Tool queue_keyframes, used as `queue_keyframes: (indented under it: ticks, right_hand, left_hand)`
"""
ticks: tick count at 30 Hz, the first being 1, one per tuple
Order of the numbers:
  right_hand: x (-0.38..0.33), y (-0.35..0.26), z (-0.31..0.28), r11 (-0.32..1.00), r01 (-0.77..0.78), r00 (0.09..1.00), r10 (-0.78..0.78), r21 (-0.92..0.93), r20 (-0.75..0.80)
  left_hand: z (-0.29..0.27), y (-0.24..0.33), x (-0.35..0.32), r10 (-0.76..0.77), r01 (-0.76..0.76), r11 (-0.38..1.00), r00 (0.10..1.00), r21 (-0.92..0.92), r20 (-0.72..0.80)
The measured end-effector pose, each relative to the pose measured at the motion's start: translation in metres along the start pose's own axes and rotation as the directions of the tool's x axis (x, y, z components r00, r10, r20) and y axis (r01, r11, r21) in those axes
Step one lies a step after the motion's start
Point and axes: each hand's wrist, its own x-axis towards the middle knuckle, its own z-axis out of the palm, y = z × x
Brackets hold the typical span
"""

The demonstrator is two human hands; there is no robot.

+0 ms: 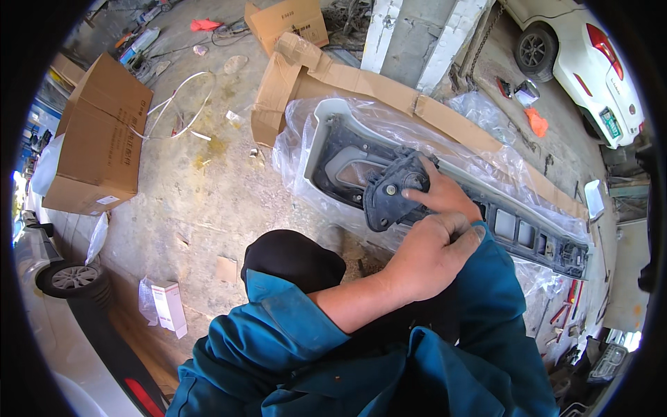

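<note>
A black plastic car part, which looks like the back of a lamp unit (pixel 391 191), is gripped by my right hand (pixel 447 194), thumb on its face and fingers over its upper edge. It is held over a long car bumper (pixel 514 224) lying with its dark inner side up. My left hand (pixel 429 250) crosses in front, curled closed at my right wrist and teal cuff. Whatever its fingers hold is hidden behind the hand. Clear plastic wrap (pixel 295 149) spreads under and around the bumper.
Opened cardboard (pixel 361 78) runs behind the bumper, beside a concrete pillar (pixel 410 42). A large carton (pixel 104 139) stands at left, with a small white box (pixel 169 308) nearer. Parked cars flank both sides: a white one (pixel 580 62) at far right. Red-handled tools (pixel 571 300) lie at right.
</note>
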Motion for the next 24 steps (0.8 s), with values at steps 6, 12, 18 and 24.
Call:
queue_keyframes:
  ticks: [6,12,18,24]
  right_hand:
    - [-0.016,0.006,0.002,0.848,0.238,0.966,-0.258,-0.473,0.023]
    - [0.026,0.031,0.009,0.785,0.408,0.898,-0.438,-0.466,0.049]
    - [0.040,0.012,-0.006,0.827,0.425,0.902,-0.418,-0.367,0.104]
    - [0.053,0.007,-0.002,0.860,0.350,0.933,-0.357,-0.372,0.052]
  left_hand:
    - [0.002,0.007,-0.005,0.069,-0.072,0.994,0.997,0.081,0.035]
    - [0.002,0.004,-0.010,0.072,-0.074,0.992,0.997,0.104,0.018]
    - [0.002,0.004,-0.011,0.080,-0.081,0.991,0.997,0.108,0.011]
    - [0.004,0.004,-0.012,0.084,-0.085,0.990,0.996,0.110,0.012]
